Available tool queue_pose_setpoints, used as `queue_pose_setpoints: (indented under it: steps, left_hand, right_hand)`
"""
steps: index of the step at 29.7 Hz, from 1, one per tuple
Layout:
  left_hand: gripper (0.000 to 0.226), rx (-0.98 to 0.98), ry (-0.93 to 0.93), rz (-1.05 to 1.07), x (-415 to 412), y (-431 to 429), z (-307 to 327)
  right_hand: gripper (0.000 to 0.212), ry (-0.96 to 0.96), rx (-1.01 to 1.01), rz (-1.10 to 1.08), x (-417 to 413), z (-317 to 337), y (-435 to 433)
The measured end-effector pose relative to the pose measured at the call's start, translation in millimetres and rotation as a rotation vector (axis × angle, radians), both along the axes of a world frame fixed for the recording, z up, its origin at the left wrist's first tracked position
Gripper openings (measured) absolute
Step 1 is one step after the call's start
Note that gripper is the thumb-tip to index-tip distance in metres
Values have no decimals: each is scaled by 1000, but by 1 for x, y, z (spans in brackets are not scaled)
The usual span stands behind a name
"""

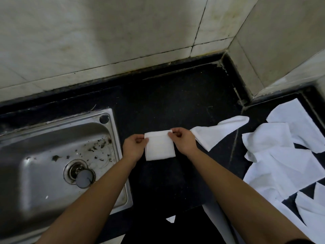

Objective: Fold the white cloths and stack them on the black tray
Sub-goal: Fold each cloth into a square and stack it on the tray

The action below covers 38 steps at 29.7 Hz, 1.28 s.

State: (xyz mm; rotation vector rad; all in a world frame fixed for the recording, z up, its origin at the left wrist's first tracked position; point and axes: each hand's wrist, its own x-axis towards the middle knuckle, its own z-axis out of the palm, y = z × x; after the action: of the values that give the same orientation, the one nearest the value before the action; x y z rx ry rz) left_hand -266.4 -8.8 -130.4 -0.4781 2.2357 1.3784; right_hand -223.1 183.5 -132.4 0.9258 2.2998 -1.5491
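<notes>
A small folded white cloth [159,147] lies on the black counter [175,95] in the middle of the view. My left hand [134,147] pinches its far left corner. My right hand [183,140] pinches its far right corner. Another white cloth [218,132] lies spread just right of my right hand. Several more unfolded white cloths [281,155] are heaped at the right. I cannot make out a black tray against the dark counter.
A steel sink [52,155] with a drain plug [84,178] and some dirt fills the left side. Tiled walls [123,32] close off the back and the right corner. A white strip [213,219] hangs over the counter's front edge.
</notes>
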Motion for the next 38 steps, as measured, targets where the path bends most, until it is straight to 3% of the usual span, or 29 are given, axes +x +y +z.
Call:
queue_pose_setpoints:
  steps: [3, 6, 8, 10, 12, 16, 22, 31, 35, 38]
  left_hand:
    - [18, -34, 22, 9, -3, 2, -4]
    - [30, -111, 118, -95, -1, 2, -1]
    - [34, -210, 327, -303, 7, -7, -1]
    - [36, -371, 599, -588, 15, -20, -2]
    - [49, -501, 749, -847, 19, -32, -7]
    - [77, -653, 686, -1211, 18, -38, -14]
    - [86, -764, 583, -1355, -2, -41, -17]
    - [90, -725, 505, -1373, -3, -41, -15]
    - [88, -560, 380, -1145, -7, -26, 3]
    - [69, -467, 481, -984, -18, -12, 16]
  right_hand:
    - [25, -9, 58, 27, -5, -4, 0]
    - [35, -8, 173, 111, -4, 0, 0]
    - [42, 70, 364, 262, 5, 4, 2]
    - [42, 269, 609, 502, 18, 6, 7]
    - [45, 415, 740, 732, 28, 4, 13]
    - [64, 294, 887, 1033, 37, -7, 15]
    - [76, 137, 939, 1126, 32, -23, 22]
    - [81, 18, 847, 1124, 31, -11, 17]
    - [69, 97, 501, 520, 49, 7, 9]
    - [52, 32, 408, 247, 62, 15, 4]
